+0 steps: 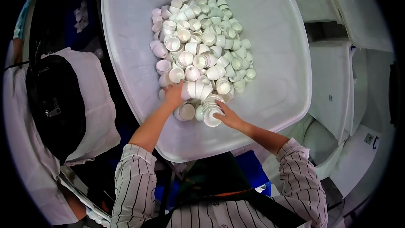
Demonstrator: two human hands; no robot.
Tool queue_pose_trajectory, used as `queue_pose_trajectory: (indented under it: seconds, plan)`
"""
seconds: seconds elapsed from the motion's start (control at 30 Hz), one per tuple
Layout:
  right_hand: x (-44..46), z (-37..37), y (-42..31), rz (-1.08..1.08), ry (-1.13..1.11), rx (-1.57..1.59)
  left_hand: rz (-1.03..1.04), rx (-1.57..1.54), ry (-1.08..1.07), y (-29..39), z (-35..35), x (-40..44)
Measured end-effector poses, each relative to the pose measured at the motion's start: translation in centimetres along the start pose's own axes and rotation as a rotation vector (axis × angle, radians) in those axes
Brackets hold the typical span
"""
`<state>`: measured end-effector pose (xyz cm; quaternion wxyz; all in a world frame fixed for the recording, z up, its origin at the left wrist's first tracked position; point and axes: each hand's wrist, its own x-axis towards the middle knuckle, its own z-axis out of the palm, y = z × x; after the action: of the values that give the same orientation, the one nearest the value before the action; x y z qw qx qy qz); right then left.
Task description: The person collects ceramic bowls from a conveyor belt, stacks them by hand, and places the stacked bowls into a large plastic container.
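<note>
Many small white cups (209, 39) lie heaped in a large white plastic tub (278, 71), some nested and some loose. At the near side of the heap, my left hand (173, 95) closes against the left end of a sideways row of nested cups (197, 90). Its fingertips are partly lost among the cups. My right hand (228, 115) is wrapped round the right side of a nested stack of cups (212, 112), whose open mouths face me. Whether the row and the stack join is hard to see. Below my left hand rests a larger-looking cup (184, 112).
To the left, a person in white wears a black bag (57, 105). A blue container (78, 21) with white pieces stands at the upper left. White bins (331, 88) are on the right, and something blue (252, 169) lies below the tub's near rim.
</note>
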<state>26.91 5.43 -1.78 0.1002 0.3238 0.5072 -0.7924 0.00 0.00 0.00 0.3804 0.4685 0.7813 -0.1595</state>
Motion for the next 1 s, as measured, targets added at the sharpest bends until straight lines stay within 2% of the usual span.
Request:
queue_pose_trajectory:
  seconds: [0.07,0.1,0.17,0.2,0.27,0.3,0.33,0.37,0.4,0.43,0.5,0.6,0.7,0.77,0.9,1.0]
  plan:
    - [-1.3,3.4,-2.2,-0.019,0.222,-0.432,0.046,-0.132,0.099,0.2,-2.1,-2.0]
    - [-6.4,1.4,-3.1,0.070,0.158,-0.544,0.215,-0.190,0.213,5.1,-0.2,-3.4]
    - [-4.3,1.3,-7.3,-0.065,-0.066,-0.662,0.308,-0.129,0.525,3.9,-4.2,-7.7]
    - [-1.6,0.5,-9.9,-0.062,-0.068,-0.615,0.331,-0.125,0.653,2.8,-5.4,-9.0]
    - [4.9,-0.5,-11.6,-0.311,0.235,-0.647,0.304,-0.113,0.713,-0.2,-5.2,-11.8]
    - [8.7,-1.3,-12.6,-0.317,0.314,-0.690,0.315,-0.148,0.690,-1.2,-3.9,-12.4]
    - [13.0,-2.4,-12.4,-0.453,0.426,-0.759,0.329,-0.184,0.671,-2.0,-2.4,-12.4]
    - [17.6,-3.2,-12.1,-0.564,0.559,-0.873,0.382,-0.030,0.653,-2.6,-1.4,-12.2]
    - [22.4,-4.4,-10.4,-0.523,0.635,-1.038,0.428,-0.070,0.674,-2.6,-1.3,-12.2]
    - [25.8,-4.5,-9.6,-0.449,0.723,-1.125,0.358,-0.120,0.744,-2.4,-1.6,-12.3]
    - [31.2,-5.3,-6.9,-0.283,0.695,-1.315,0.371,-0.124,0.736,-2.8,-1.2,-12.7]
    - [33.9,-5.9,-3.9,-0.092,0.665,-1.292,0.354,-0.158,0.742,-2.6,-1.0,-13.0]
    - [33.7,-7.5,-3.0,-0.172,0.749,-1.247,0.356,-0.188,0.751,-2.5,-0.9,-12.9]
    - [31.9,-7.9,-4.3,-0.219,0.738,-1.072,0.355,-0.186,0.759,-2.7,-0.8,-12.6]
    - [21.9,-5.4,-9.0,-0.247,0.728,-0.592,0.380,-0.208,0.803,-3.5,-0.5,-13.2]
    - [10.1,-0.6,-11.2,-0.375,0.579,-0.325,0.366,-0.214,0.784,-3.8,-1.2,-12.7]
